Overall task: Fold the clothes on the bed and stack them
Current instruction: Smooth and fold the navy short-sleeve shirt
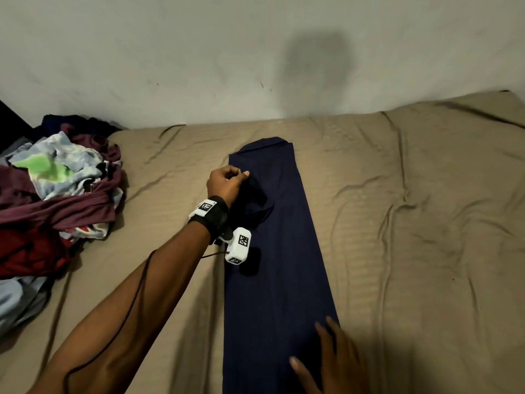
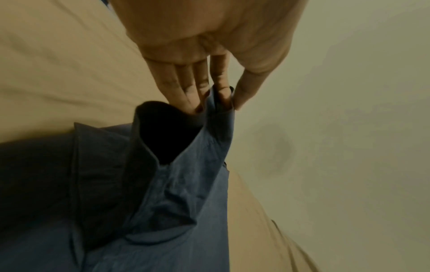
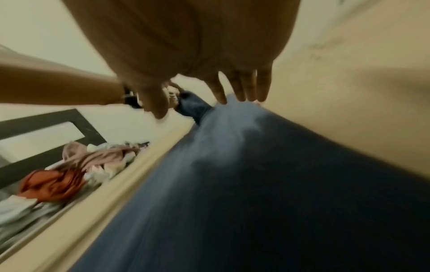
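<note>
A navy blue garment (image 1: pixel 281 265) lies folded into a long narrow strip down the middle of the bed. My left hand (image 1: pixel 227 182) pinches its cuffed sleeve end (image 2: pixel 223 108) between thumb and fingers and holds it lifted above the strip's far part. My right hand (image 1: pixel 326 356) hovers low over the near end of the strip with fingers (image 3: pixel 244 90) straight and spread; whether they touch the cloth I cannot tell. The same garment (image 3: pixel 256 184) fills the right wrist view, blurred.
A heap of unfolded clothes (image 1: pixel 56 194), maroon, red, pale blue and green, sits at the left side of the bed. The tan bedsheet (image 1: pixel 412 223) is wrinkled to the right. A pale wall (image 1: pixel 255 52) runs along the far edge.
</note>
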Tool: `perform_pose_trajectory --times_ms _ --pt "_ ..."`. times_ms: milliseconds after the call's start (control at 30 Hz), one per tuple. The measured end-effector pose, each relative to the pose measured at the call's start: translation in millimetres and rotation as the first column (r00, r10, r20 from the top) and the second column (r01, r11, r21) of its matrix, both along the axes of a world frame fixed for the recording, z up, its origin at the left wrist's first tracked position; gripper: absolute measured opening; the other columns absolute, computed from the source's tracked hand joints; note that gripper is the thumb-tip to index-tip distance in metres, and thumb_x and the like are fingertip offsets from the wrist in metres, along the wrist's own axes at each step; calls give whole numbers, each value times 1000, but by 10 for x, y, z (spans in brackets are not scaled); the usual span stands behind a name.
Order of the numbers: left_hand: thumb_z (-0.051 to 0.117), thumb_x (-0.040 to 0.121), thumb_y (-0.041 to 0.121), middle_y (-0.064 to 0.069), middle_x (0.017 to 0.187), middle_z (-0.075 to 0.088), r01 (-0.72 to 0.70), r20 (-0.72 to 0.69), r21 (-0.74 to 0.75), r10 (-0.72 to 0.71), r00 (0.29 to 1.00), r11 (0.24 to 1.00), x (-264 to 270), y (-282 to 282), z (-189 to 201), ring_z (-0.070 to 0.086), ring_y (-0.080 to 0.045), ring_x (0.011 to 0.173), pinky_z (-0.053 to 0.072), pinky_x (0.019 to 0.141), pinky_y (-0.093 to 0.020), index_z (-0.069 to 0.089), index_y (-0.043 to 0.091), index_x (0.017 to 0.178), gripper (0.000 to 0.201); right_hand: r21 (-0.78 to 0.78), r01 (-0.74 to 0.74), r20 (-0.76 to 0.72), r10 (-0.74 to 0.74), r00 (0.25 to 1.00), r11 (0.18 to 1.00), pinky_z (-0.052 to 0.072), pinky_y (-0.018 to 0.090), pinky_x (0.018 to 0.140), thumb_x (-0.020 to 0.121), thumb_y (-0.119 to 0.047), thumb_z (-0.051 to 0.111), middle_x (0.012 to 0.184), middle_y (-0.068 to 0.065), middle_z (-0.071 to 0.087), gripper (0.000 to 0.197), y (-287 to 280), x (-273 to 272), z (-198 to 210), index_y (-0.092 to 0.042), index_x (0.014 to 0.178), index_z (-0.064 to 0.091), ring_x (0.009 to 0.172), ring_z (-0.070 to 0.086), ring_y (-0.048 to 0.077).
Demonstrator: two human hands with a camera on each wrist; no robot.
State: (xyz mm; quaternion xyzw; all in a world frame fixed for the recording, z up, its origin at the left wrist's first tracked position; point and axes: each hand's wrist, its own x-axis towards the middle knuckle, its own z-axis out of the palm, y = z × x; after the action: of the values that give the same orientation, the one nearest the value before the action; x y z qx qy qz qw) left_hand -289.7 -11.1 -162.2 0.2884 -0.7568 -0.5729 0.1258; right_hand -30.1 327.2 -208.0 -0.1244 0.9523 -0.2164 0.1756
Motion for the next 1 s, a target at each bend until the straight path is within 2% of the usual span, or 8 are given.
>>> perform_pose_trajectory --times_ms 167,267,400,567,700,800,867,1000 --pt "75 56 38 -7 71 64 -204 27 192 203 979 960 20 -135 -10 63 -26 67 53 55 -34 58 19 56 26 -47 -265 -100 259 961 963 3 38 125 81 -80 18 165 7 -27 110 -1035 -1349 152 -9 159 -14 153 -22 23" --pt "91 52 43 -2 71 71 -214 114 232 192 975 949 84 -242 -170 69 -24 66 59 61 -36 69 18 60 34 70 -325 -101 331 938 943 -1 46 126 76 -84 7 164 12 -27 116 -1612 -2087 38 -5 157 -17 152 -23 26" --pt "104 40 35 -18 90 77 -225 266 466 107 958 856 122 -368 -406 76 -39 78 61 75 -56 74 -3 98 75 151 -481 96 472 877 864 -12 56 121 84 -83 39 164 10 -29 115 -1894 -2373 -218 -14 159 -16 151 -27 28" --pt "91 57 17 -25 91 75 -202 282 394 91 955 897 111 -510 -591 73 -40 76 60 77 -61 77 0 91 41 1 -473 67 472 879 881 -14 56 121 77 -80 60 164 2 -29 128 -1837 -2396 -244 -19 159 -18 151 -27 20" --pt "79 81 26 -10 89 77 -12 122 134 -4 993 991 69 -459 -492 74 -30 86 58 75 -36 78 14 92 16 51 -551 41 550 834 833 -10 56 122 79 -70 67 167 2 -20 118 -1650 -2307 -215 -19 162 -1 153 -19 20" --pt "75 88 34 -1 81 73 135 28 -169 -132 991 976 43 -281 -243 70 -21 78 53 70 -31 71 21 84 14 -385 -279 12 307 952 880 20 44 124 82 -54 76 164 2 29 93 -1494 -2335 -110 -23 157 29 150 26 17" --pt "77 89 36 0 78 69 259 17 -245 -263 965 934 58 -56 1 68 -17 70 54 64 -30 69 17 87 20 -688 97 157 17 987 719 44 36 110 83 -45 78 144 2 55 74 -1386 -2447 -34 -23 145 44 128 55 15" --pt "75 79 66 -4 81 75 428 73 -6 -427 901 904 197 362 232 74 -21 71 61 66 -38 70 16 93 51 -704 620 647 -47 761 347 54 40 93 94 -60 54 125 6 69 53 -1250 -2773 71 -21 129 60 107 68 23"
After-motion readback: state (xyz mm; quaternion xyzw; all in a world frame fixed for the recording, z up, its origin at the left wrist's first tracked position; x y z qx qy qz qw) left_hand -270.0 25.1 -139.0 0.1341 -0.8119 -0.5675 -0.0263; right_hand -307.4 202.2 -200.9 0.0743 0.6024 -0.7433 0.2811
